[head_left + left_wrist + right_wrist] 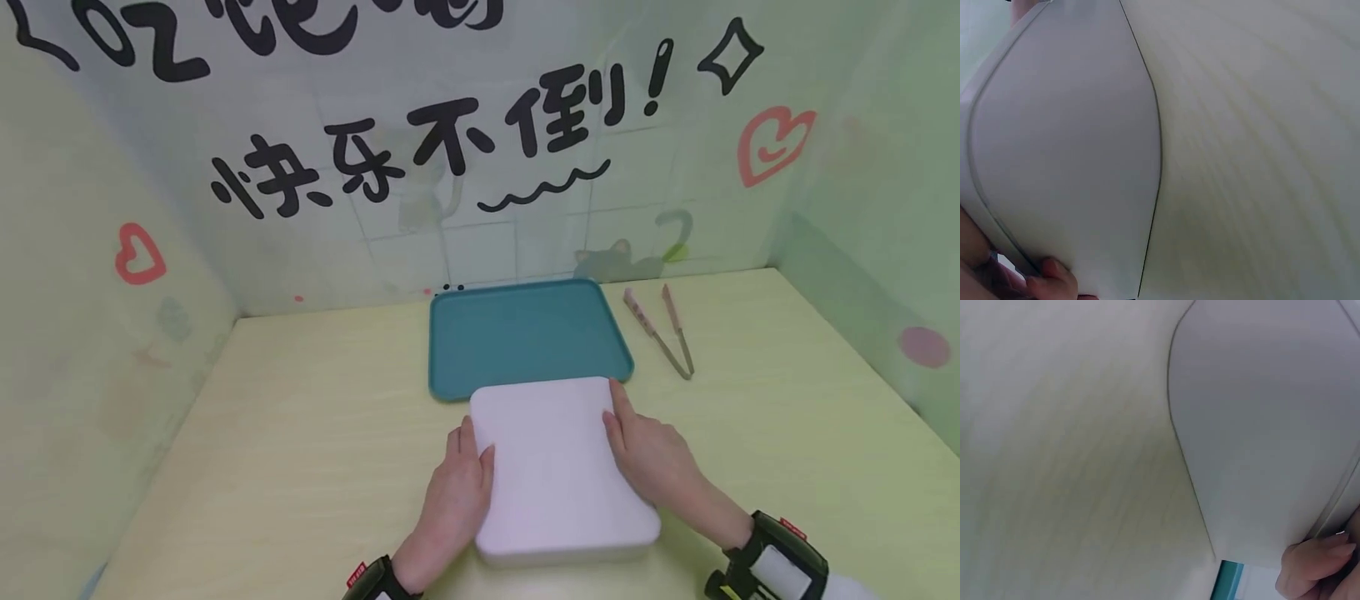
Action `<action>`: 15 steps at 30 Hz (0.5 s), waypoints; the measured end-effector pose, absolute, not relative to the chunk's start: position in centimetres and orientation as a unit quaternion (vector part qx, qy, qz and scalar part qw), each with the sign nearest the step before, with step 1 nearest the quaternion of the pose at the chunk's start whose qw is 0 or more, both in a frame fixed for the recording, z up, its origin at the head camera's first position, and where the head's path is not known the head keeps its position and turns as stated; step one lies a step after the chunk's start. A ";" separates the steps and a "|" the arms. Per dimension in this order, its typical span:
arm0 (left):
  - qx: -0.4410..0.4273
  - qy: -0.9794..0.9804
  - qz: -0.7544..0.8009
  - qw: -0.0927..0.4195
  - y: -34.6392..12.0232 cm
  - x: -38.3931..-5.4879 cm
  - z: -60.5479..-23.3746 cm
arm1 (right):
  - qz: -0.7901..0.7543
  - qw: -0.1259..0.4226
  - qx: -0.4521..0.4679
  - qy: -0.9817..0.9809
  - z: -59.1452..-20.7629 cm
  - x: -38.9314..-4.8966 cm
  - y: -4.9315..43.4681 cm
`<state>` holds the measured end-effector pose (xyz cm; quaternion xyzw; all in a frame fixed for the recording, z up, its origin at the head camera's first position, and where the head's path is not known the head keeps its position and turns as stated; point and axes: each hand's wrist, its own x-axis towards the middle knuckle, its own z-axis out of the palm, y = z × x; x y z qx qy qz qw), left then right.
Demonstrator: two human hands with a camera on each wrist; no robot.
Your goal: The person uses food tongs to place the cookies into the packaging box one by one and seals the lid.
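Observation:
A white lidded box [558, 467] stands on the table in front of me, its rounded lid facing up. My left hand [453, 492] holds its left side, the thumb lying along the top edge. On the opposite side my right hand [656, 454] grips near the far right corner, forefinger stretched along the edge. In the left wrist view a seam runs below the lid's rim on the box wall [1072, 137], with fingertips [1054, 281] at that seam. The right wrist view shows curled fingers [1313, 562] at the lid's rim beside the box wall [1260, 425]. The box's inside is hidden.
Right behind the box lies a teal tray [525, 337] with a raised rim. Tongs [667, 337] with pinkish handles rest to the tray's right. The pale wood-grain table [315, 433] is bounded by printed walls at the back, left and right.

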<state>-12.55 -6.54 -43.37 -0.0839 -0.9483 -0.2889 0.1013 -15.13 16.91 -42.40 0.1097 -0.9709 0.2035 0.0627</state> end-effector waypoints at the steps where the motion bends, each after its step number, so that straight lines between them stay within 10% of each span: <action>1: -0.082 -0.948 -0.290 0.104 -6.6 -12.5 -43.4 | 0.203 0.070 0.115 -0.970 -42.5 -15.1 16.8; 15: -0.093 -0.945 -0.290 0.117 -6.7 -12.3 -44.1 | 0.196 0.084 0.116 -0.970 -43.3 -14.7 16.5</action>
